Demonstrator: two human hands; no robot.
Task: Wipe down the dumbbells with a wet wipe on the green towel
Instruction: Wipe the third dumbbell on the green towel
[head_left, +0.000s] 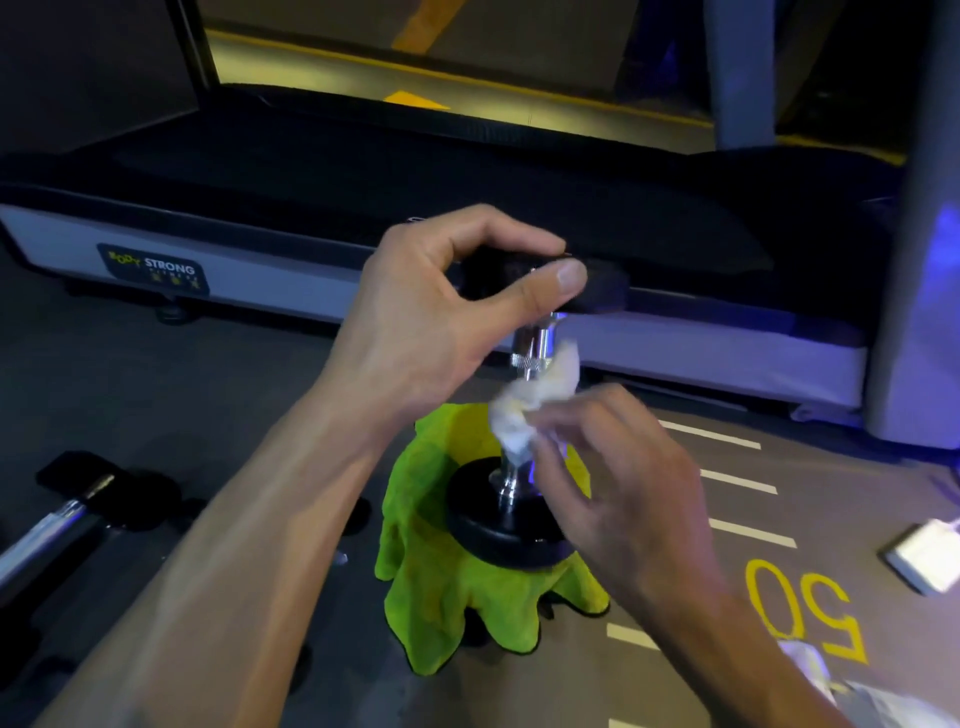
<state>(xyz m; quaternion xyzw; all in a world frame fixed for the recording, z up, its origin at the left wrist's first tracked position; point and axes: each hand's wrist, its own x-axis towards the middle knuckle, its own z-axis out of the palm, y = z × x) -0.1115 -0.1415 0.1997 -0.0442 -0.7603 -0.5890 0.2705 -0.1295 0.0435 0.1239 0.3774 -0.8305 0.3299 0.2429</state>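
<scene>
A dumbbell (498, 525) with black end plates and a chrome handle stands upright on a crumpled green towel (441, 592) on the floor. My left hand (441, 312) grips the rim of its upper black plate between thumb and fingers. My right hand (608, 467) pinches a crumpled white wet wipe (535, 405) against the chrome handle, between the two plates. The handle's middle is partly hidden by the wipe and my fingers.
A treadmill deck (363, 171) with a grey side rail runs across behind the dumbbell. Another dumbbell or bar (62, 519) lies at the left on dark floor. A white packet (924, 556) lies at the right, near yellow floor digits (805, 608) and white lines.
</scene>
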